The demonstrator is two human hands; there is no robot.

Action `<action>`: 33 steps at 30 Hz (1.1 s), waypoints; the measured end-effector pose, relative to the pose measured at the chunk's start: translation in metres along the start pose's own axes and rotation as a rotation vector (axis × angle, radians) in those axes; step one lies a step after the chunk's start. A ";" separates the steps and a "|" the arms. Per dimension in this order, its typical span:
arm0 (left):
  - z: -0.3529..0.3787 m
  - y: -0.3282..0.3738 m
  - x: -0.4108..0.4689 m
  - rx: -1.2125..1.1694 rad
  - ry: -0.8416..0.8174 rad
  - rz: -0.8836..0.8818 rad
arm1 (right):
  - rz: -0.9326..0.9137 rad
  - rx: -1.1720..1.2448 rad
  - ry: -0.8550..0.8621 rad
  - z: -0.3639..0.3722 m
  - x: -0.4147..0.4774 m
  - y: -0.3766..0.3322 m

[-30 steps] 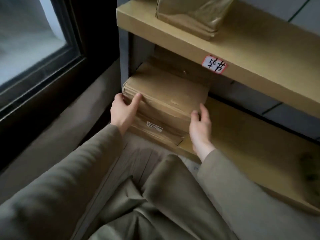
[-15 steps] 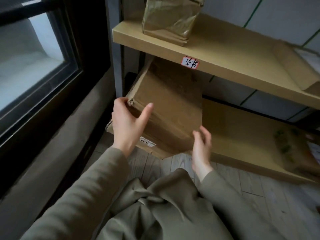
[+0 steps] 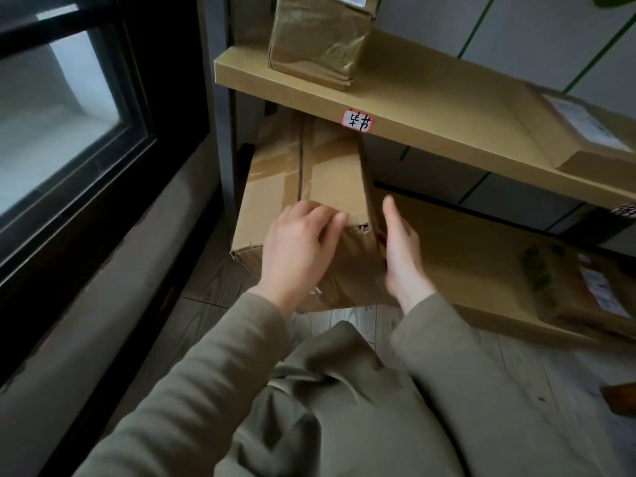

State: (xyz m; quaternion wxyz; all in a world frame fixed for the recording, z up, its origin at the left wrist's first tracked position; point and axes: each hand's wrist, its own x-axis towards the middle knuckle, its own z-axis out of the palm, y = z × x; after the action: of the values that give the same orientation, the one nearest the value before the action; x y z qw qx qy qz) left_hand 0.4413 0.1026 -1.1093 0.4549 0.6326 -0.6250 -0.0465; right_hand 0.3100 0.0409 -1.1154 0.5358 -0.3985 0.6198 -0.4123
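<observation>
So the cardboard box (image 3: 309, 187) is at the left end of the lower shelf (image 3: 464, 256), right by the wall with the window (image 3: 58, 108). It's tilted: the far end points up and tucks in under the upper shelf (image 3: 430, 98), while the near end hangs out past the front of the lower shelf, over the wooden floor (image 3: 344, 318). There's brown tape across the top face, and the near corners look a bit torn.

The left hand (image 3: 296, 246) sits on the near top edge of the box, with its fingers (image 3: 327, 215) bent and close together, curled over onto the top face near the right corner. The right hand (image 3: 401, 249) is flat against the right side of the box, its fingers (image 3: 390, 208) straight, together and pointing away. Both arms are in olive sleeves.

Other stuff around: a red-edged label (image 3: 358, 121) with handwriting is stuck on the front of the upper shelf, just above the box. A taped-up parcel (image 3: 320, 39) stands on the upper shelf near its left end, and a flat parcel (image 3: 585, 132) lies further right. On the lower shelf, well apart to the right, there's another parcel (image 3: 585, 290) with a white sticker, too blurry to read.
</observation>
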 end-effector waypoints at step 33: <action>0.001 -0.013 -0.023 -0.191 -0.315 -0.405 | 0.102 -0.062 0.123 -0.059 0.016 0.019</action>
State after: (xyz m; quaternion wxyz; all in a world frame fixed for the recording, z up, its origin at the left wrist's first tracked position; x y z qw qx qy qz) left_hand 0.4456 0.1186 -1.1298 0.3911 0.6838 -0.5416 -0.2934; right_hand 0.2486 0.0374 -1.1335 0.5043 -0.3567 0.6835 -0.3890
